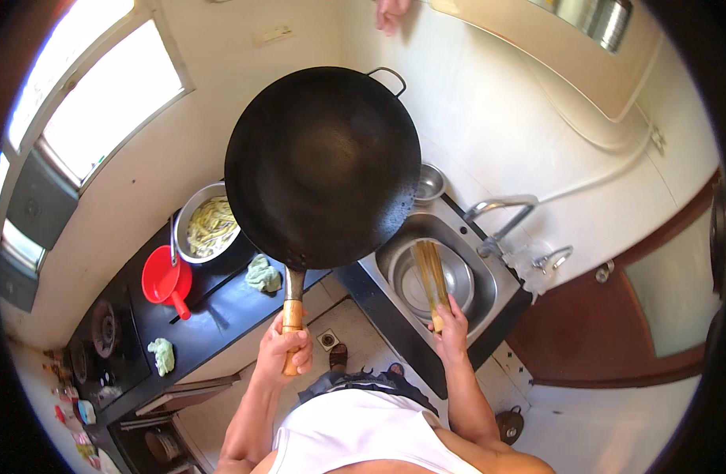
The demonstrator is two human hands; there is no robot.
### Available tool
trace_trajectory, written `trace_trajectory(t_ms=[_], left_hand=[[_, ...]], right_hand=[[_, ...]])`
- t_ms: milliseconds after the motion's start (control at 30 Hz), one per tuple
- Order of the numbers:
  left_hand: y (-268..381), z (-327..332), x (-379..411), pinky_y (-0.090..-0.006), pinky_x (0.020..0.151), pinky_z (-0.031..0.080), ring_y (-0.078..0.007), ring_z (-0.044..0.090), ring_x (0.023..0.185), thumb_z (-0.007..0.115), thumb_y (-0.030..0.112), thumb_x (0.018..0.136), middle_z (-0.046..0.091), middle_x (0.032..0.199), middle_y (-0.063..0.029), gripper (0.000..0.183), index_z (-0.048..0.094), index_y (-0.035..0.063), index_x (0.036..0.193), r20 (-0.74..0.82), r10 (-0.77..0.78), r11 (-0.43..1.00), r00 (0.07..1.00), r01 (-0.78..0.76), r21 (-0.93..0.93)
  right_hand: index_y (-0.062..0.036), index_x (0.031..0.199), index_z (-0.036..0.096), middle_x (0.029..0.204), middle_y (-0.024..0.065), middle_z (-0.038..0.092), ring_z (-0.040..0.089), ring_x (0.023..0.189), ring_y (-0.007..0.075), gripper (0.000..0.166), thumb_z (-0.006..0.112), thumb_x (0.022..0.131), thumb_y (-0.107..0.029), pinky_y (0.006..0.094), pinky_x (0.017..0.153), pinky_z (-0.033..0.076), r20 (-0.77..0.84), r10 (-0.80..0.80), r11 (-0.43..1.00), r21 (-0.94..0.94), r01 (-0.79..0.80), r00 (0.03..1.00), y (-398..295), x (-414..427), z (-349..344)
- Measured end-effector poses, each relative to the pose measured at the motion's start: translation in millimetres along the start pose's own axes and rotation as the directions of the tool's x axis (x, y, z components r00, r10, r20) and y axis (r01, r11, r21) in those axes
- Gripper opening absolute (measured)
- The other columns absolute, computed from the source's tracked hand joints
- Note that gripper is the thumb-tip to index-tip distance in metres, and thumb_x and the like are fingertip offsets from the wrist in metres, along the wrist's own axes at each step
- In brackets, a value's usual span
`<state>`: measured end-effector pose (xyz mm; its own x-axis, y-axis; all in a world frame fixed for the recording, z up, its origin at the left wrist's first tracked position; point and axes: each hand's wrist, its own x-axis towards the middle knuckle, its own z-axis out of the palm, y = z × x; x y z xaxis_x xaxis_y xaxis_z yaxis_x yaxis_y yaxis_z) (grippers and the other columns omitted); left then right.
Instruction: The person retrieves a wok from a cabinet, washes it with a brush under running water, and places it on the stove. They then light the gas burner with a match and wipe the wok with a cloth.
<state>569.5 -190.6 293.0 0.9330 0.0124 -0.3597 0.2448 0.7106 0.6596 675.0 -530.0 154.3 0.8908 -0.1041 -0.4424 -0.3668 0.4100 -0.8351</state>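
My left hand (285, 349) grips the wooden handle of a large dark wok (323, 169). The wok is raised over the counter corner, its inside facing me, with wet drops along its lower right side. A small loop handle sticks out from its far rim. In my right hand (450, 329) is a bamboo wok brush (430, 269), held by its bound end with the bristles pointing away from me. The brush is above a metal basin (464, 278) inside the stainless steel sink (488, 299). Part of the counter behind the wok is hidden.
A metal pot (188, 252) holds pale green strips in liquid. Near it are a red plastic ladle (155, 278) and two green cloths (263, 274). A gas stove (105, 329) is at the left. The faucet (508, 222) arches over the sink; a small metal bowl (431, 182) stands behind.
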Motion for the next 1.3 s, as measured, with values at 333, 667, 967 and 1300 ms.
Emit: trace_trajectory(t_ms=[333,667,967,1300], left_hand=[[21.0,-48.9,-68.1,-0.0283,0.036,0.036,-0.0090,0.040,0.043,0.061,0.001,0.091,0.048,0.072,-0.0027,0.045,0.049,0.0044,0.134,-0.113,0.092,0.969,0.989,-0.115,-0.219],[-26.6,-79.3,-189.8,-0.0293,0.035,0.036,-0.0098,0.039,0.043,0.052,-0.001,0.095,0.045,0.072,-0.0046,0.047,0.043,0.0006,0.142,-0.300,0.331,0.769,0.894,-0.440,-0.463],[-64.0,-131.3,-298.6,-0.0321,0.040,0.044,-0.0140,0.048,0.051,0.041,0.004,0.100,0.045,0.076,-0.0070,0.049,0.032,-0.0038,0.148,-0.509,0.499,0.506,0.701,-0.713,-0.486],[-82.1,-202.1,-406.1,-0.0286,0.036,0.043,-0.0126,0.047,0.047,0.043,0.003,0.099,0.048,0.074,-0.0075,0.046,0.039,-0.0057,0.144,-0.736,0.515,0.239,0.439,-0.898,-0.369]], right_hand=[[-0.0147,0.151,0.046,0.097,0.0114,0.065,0.060,0.060,0.0141,0.050,0.054,0.103,-0.026,0.0210,0.040,0.036,0.363,0.194,0.957,0.135,-0.257,0.911,9.8,9.1,71.0],[-0.0134,0.143,0.050,0.097,0.0131,0.068,0.063,0.059,0.0155,0.042,0.054,0.104,-0.029,0.0223,0.039,0.035,0.564,0.387,0.891,-0.025,-0.454,0.729,59.6,1.2,109.3],[-0.0119,0.141,0.049,0.091,0.0063,0.064,0.062,0.057,0.0132,0.041,0.057,0.105,-0.030,0.0217,0.037,0.035,0.394,0.133,0.991,-0.070,-0.114,0.910,77.9,34.0,173.8],[-0.0140,0.123,0.052,0.092,0.0049,0.059,0.062,0.061,0.0190,0.036,0.063,0.096,-0.034,0.0266,0.040,0.038,0.145,-0.080,0.956,-0.268,0.117,0.986,145.8,142.7,281.4]])
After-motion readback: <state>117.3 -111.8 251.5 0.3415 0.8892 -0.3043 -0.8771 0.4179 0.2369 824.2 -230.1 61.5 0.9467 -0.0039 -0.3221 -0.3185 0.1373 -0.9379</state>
